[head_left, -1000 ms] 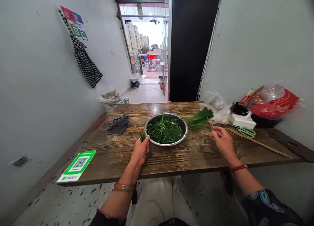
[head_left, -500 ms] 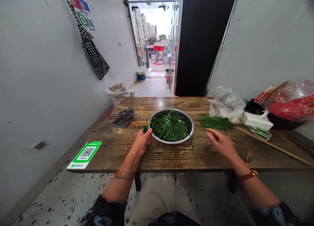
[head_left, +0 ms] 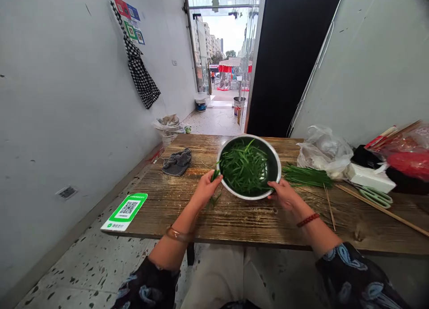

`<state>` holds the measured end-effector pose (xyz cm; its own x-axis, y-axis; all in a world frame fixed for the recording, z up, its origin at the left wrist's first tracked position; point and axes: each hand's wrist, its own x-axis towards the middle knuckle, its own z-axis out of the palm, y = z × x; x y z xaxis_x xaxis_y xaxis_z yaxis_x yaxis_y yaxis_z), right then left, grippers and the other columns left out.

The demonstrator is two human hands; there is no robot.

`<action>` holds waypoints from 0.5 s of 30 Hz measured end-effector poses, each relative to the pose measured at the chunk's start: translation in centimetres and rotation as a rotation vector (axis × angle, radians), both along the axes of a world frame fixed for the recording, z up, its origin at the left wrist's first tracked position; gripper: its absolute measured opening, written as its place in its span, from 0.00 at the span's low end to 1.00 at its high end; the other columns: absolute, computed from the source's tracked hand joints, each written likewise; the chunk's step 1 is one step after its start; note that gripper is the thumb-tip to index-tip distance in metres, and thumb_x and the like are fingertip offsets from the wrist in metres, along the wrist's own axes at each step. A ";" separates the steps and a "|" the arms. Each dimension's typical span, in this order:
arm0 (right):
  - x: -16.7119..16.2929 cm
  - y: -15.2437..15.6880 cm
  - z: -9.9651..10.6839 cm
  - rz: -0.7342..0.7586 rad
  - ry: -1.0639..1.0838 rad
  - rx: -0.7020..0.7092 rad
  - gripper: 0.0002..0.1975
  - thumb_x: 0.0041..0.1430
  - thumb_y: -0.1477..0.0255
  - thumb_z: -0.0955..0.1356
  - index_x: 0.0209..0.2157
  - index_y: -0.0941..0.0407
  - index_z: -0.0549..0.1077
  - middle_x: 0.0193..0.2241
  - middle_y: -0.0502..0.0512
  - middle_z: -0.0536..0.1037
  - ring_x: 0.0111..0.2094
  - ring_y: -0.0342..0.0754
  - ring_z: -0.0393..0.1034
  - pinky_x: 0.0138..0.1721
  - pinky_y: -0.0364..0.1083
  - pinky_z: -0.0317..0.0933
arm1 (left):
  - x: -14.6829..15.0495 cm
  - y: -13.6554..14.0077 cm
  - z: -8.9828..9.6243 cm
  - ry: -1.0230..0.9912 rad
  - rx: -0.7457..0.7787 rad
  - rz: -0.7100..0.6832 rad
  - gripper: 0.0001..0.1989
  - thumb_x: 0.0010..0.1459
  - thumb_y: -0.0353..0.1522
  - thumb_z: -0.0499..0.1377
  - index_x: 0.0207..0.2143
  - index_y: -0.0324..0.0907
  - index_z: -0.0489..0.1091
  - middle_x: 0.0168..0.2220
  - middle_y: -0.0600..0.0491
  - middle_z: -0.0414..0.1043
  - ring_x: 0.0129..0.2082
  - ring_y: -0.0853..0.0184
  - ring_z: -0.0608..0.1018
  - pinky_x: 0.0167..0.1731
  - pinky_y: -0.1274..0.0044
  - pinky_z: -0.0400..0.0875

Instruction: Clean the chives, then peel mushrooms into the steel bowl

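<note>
A round metal bowl point(head_left: 277, 155) is tilted toward me, its near rim over the table. Inside lies a loose heap of long, flat green leaves point(head_left: 243, 164) that look like garlic chives. My left hand point(head_left: 207, 189) is closed at the bowl's left rim, with a small bunch of garlic chives point(head_left: 214, 176) between thumb and fingers. My right hand point(head_left: 284, 193) grips the lower right rim, thumb on top and fingers underneath. Whether the left fingers also bear the bowl is hard to see.
On the wooden table point(head_left: 161, 210) lie a dark cloth point(head_left: 177, 161) and a QR-code card point(head_left: 125, 210) at left. To the right are a bundle of chives point(head_left: 306, 175), thin sticks point(head_left: 330, 206), plastic bags point(head_left: 323, 150), green-handled scissors point(head_left: 375, 196) and a white packet point(head_left: 370, 177).
My right hand has come left and taken hold of the bowl's rim. The bowl has been lifted and tilted toward me. My left hand keeps its chives. The view has shifted slightly.
</note>
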<state>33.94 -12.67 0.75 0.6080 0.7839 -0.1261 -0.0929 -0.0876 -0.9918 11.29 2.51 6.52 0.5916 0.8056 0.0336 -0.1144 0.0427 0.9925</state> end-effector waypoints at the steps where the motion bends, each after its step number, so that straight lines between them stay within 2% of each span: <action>1: 0.6 0.1 0.3 -0.064 -0.044 0.017 0.07 0.52 0.68 0.66 0.33 0.54 0.68 0.24 0.51 0.77 0.21 0.46 0.70 0.18 0.45 0.69 | 0.4 0.5 0.1 0.004 -0.004 0.017 0.16 0.44 0.42 0.67 0.26 0.40 0.67 0.15 0.63 0.52 0.14 0.79 0.52 0.15 0.83 0.41; 3: 1.8 0.1 1.0 -0.186 -0.144 0.047 0.13 0.52 0.67 0.66 0.41 0.55 0.68 0.24 0.49 0.76 0.21 0.46 0.69 0.20 0.47 0.69 | 1.2 1.8 0.0 -0.025 -0.032 0.062 0.17 0.47 0.44 0.64 0.29 0.39 0.69 0.15 0.64 0.52 0.13 0.79 0.50 0.14 0.83 0.40; 5: 2.7 -0.4 1.6 -0.312 -0.369 0.050 0.22 0.53 0.67 0.65 0.51 0.56 0.66 0.27 0.51 0.77 0.23 0.48 0.70 0.25 0.49 0.70 | 1.8 3.2 -0.4 -0.092 -0.067 0.106 0.17 0.49 0.45 0.62 0.31 0.40 0.68 0.14 0.65 0.51 0.12 0.79 0.50 0.13 0.83 0.40; 7: 3.1 -0.9 1.8 -0.405 -0.689 0.026 0.28 0.56 0.69 0.64 0.59 0.55 0.60 0.38 0.57 0.79 0.33 0.53 0.74 0.35 0.53 0.71 | 2.4 4.5 -1.0 -0.144 -0.092 0.129 0.17 0.50 0.45 0.61 0.30 0.40 0.67 0.15 0.64 0.51 0.11 0.79 0.50 0.12 0.84 0.42; 9: 2.9 -1.5 1.5 -0.410 -0.962 0.022 0.32 0.58 0.72 0.61 0.64 0.51 0.52 0.54 0.59 0.72 0.48 0.56 0.72 0.46 0.56 0.67 | 3.0 5.3 -1.7 -0.163 -0.114 0.136 0.16 0.51 0.45 0.61 0.29 0.40 0.66 0.15 0.65 0.51 0.11 0.79 0.50 0.12 0.85 0.42; 10: 2.8 -1.6 1.1 -0.390 -1.035 0.035 0.33 0.58 0.75 0.60 0.65 0.49 0.50 0.59 0.57 0.67 0.54 0.56 0.67 0.51 0.56 0.64 | 3.2 5.5 -2.1 -0.164 -0.123 0.139 0.16 0.51 0.45 0.60 0.29 0.40 0.65 0.14 0.65 0.51 0.11 0.79 0.50 0.12 0.85 0.42; 12: 2.8 -1.7 0.5 -0.375 -1.099 0.063 0.35 0.57 0.78 0.59 0.66 0.48 0.49 0.63 0.53 0.61 0.60 0.53 0.60 0.56 0.55 0.61 | 3.3 5.7 -2.6 -0.166 -0.141 0.147 0.16 0.52 0.44 0.60 0.29 0.40 0.65 0.14 0.65 0.50 0.11 0.80 0.49 0.11 0.85 0.41; 15: 3.5 -1.2 0.4 -0.446 -1.107 0.050 0.35 0.56 0.79 0.59 0.65 0.51 0.51 0.62 0.56 0.62 0.59 0.53 0.62 0.55 0.54 0.61 | 3.1 5.5 -3.0 -0.168 -0.161 0.154 0.15 0.53 0.44 0.60 0.29 0.40 0.65 0.14 0.65 0.50 0.11 0.80 0.50 0.12 0.84 0.41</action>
<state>37.44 -13.92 1.19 0.5874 0.4653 0.6622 0.8018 -0.2239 -0.5540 14.39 8.05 3.50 0.4588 0.8884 -0.0150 -0.2938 0.1676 0.9411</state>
